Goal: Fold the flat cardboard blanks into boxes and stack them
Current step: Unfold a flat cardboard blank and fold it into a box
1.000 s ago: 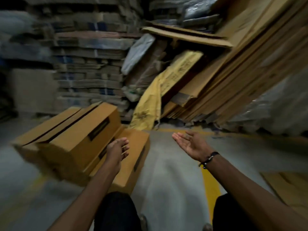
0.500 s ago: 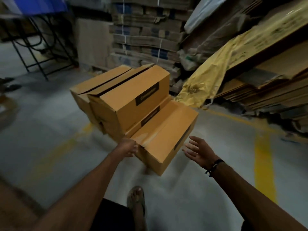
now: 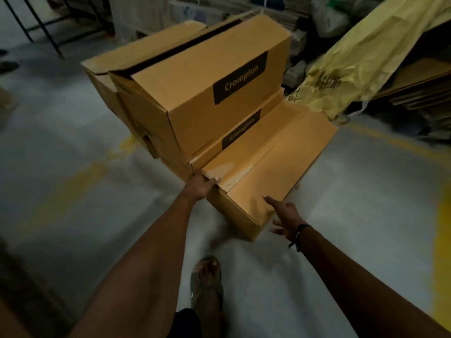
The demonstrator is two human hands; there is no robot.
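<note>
A long folded brown box [image 3: 266,167] lies on the grey floor in front of me, its top flaps closed with tape at the near end. My left hand [image 3: 201,186] grips its near left corner. My right hand [image 3: 284,213] is spread open, fingertips touching the near right corner of the same box. Behind it, a taller stacked box [image 3: 207,93] with a dark "Crompton" label sits on another labelled box [image 3: 241,132]. A further box [image 3: 136,57] stands at the back left with a dark gap beside it.
Flat cardboard blanks [image 3: 419,86] are piled at the right under a yellow sack [image 3: 366,59]. Bundled cardboard stacks [image 3: 219,6] line the back. A black metal frame [image 3: 44,23] stands at top left. My sandalled foot [image 3: 207,281] is on the floor, near yellow floor lines [image 3: 441,240].
My view has dropped and closed in on the boxes. My left hand stays on the near box's corner, and my right hand has come down onto its near right corner.
</note>
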